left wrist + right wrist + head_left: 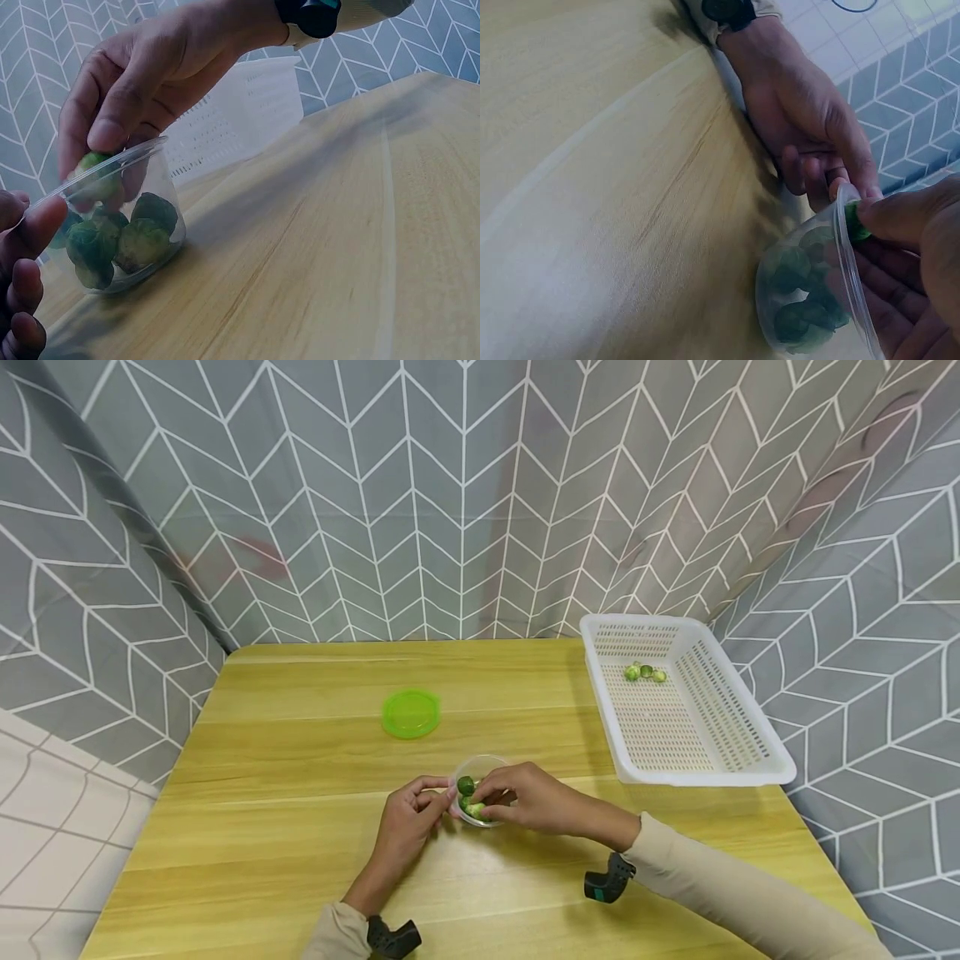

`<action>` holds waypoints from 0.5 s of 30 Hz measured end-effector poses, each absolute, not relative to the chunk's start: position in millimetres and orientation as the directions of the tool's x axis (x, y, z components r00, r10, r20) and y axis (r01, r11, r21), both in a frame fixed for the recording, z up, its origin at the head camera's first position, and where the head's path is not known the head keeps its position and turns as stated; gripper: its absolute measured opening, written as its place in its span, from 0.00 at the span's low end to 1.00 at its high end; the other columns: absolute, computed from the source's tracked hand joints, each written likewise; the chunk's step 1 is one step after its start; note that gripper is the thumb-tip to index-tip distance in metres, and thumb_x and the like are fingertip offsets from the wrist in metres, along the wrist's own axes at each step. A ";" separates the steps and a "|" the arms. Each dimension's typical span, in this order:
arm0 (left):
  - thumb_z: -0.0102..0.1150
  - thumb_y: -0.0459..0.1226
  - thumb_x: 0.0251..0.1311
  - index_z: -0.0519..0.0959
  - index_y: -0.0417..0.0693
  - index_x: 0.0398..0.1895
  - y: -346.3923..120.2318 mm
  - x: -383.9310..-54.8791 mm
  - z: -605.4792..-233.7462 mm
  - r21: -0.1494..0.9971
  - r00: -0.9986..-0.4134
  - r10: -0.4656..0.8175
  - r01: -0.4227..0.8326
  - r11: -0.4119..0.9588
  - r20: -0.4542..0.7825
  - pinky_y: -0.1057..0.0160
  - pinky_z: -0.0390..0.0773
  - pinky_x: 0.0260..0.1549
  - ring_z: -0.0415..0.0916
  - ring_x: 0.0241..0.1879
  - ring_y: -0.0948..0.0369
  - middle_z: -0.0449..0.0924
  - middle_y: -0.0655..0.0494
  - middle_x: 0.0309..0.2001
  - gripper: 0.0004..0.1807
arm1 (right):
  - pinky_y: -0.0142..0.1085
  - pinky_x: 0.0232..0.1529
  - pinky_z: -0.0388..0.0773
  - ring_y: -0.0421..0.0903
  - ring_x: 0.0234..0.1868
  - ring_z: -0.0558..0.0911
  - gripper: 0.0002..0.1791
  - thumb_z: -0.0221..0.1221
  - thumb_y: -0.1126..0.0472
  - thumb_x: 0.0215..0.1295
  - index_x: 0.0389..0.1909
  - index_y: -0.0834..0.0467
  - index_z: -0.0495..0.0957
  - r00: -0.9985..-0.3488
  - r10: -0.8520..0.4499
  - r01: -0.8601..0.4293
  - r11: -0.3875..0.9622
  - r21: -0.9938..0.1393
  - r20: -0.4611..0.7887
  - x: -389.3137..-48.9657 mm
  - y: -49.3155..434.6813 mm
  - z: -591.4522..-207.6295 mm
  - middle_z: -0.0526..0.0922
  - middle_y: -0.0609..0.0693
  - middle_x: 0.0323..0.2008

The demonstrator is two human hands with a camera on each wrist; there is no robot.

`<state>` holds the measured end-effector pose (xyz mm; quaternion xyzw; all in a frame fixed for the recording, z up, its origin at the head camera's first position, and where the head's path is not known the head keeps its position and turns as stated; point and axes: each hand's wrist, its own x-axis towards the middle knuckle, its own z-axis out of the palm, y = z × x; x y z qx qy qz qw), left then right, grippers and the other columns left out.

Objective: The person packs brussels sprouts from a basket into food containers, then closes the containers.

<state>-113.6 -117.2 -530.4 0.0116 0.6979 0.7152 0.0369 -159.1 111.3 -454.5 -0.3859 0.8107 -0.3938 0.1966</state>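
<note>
A clear round plastic tub (482, 766) stands on the table between the two hands, with several green Brussels sprouts (144, 244) at its bottom. My left hand (408, 818) holds the tub by its left side, thumb and fingertips at the rim. From the right, my right hand (528, 797) reaches into the mouth of the tub. Its thumb and fingers pinch one Brussels sprout (97, 178), seen through the clear wall just below the rim in the left wrist view. A green round lid (411, 713) lies flat on the table beyond the tub.
At the back right of the wooden table (285, 760) stands a white perforated plastic basket (708, 777). A few Brussels sprouts (647, 672) lie near its far end. Grey patterned curtains (465, 510) hang behind the table and at its sides.
</note>
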 end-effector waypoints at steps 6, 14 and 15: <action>0.67 0.46 0.65 0.84 0.50 0.47 -117.6 -113.9 -531.0 1.000 -0.997 0.071 -0.021 -0.012 -0.020 0.68 0.69 0.20 0.70 0.18 0.59 0.85 0.43 0.26 0.14 | 0.27 0.43 0.80 0.32 0.42 0.83 0.09 0.63 0.62 0.70 0.48 0.55 0.86 -0.589 -0.807 -0.532 0.420 -0.735 -0.035 -159.2 109.5 -453.9 0.85 0.43 0.43; 0.67 0.46 0.65 0.84 0.49 0.48 -117.4 -114.8 -531.5 0.999 -0.997 0.066 -0.037 0.000 -0.037 0.68 0.69 0.20 0.70 0.19 0.60 0.85 0.41 0.26 0.14 | 0.30 0.44 0.81 0.34 0.43 0.82 0.11 0.64 0.61 0.69 0.51 0.56 0.85 -0.585 -0.811 -0.559 0.418 -0.716 -0.017 -158.8 109.6 -453.2 0.85 0.47 0.47; 0.66 0.45 0.65 0.84 0.48 0.48 -117.4 -114.7 -531.3 0.999 -0.997 0.066 -0.040 -0.002 -0.039 0.68 0.69 0.20 0.70 0.19 0.60 0.85 0.40 0.26 0.14 | 0.30 0.44 0.81 0.34 0.44 0.82 0.12 0.64 0.61 0.69 0.51 0.56 0.85 -0.586 -0.810 -0.559 0.416 -0.718 -0.013 -158.8 109.9 -453.0 0.85 0.47 0.47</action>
